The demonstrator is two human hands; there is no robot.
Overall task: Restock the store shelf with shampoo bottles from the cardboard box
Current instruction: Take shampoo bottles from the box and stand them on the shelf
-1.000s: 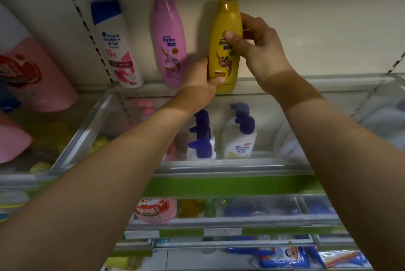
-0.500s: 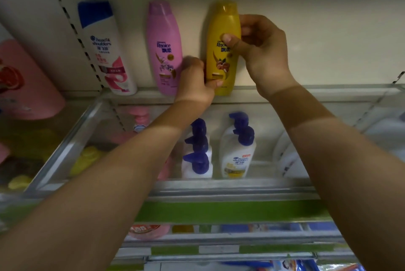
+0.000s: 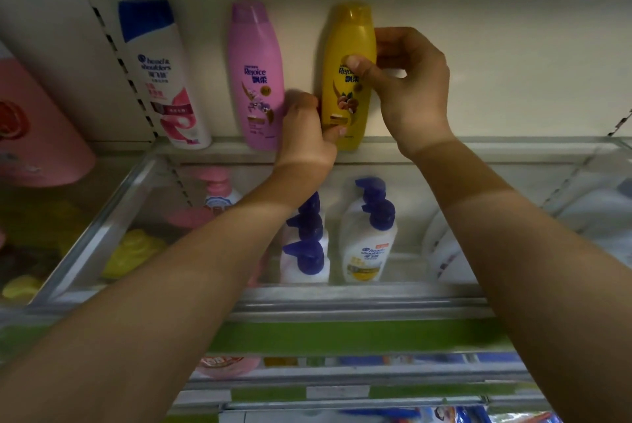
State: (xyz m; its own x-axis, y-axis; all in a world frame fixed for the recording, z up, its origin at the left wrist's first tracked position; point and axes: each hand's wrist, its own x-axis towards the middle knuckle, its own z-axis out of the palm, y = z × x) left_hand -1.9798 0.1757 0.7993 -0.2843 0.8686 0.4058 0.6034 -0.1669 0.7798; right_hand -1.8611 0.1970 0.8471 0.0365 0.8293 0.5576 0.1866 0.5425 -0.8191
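- Count three bottles upright on the top shelf (image 3: pixel 513 144): a white bottle (image 3: pixel 160 77) with a blue cap at left, a pink bottle (image 3: pixel 257 75) in the middle, a yellow bottle (image 3: pixel 349 80) at right.
- Your right hand (image 3: pixel 410 87) grasps the yellow bottle at mid-height: the thumb lies across the label and the fingers curl behind its right side.
- Your left hand (image 3: pixel 304 128) pinches the base of the yellow bottle; the thumb tip presses its lower front. The back of this hand is just beside the pink bottle; contact cannot be told.
- The yellow bottle stands with its base at the shelf's front rail, near the pale back panel (image 3: pixel 496 46).
- On the shelf below, count at least four white pump bottles (image 3: pixel 367 245) with blue heads in two rows; those further back are partly hidden by your left arm. A pink pump bottle (image 3: pixel 215 197) stands to their left.
- The shelf fronts are clear rails over green strips (image 3: pixel 342 337); the lighting is dim.
- Open shelf runs from the yellow bottle to the right edge. A perforated upright (image 3: pixel 113 46) bounds the bay at left, with pink packs (image 3: pixel 34 135) beyond it.
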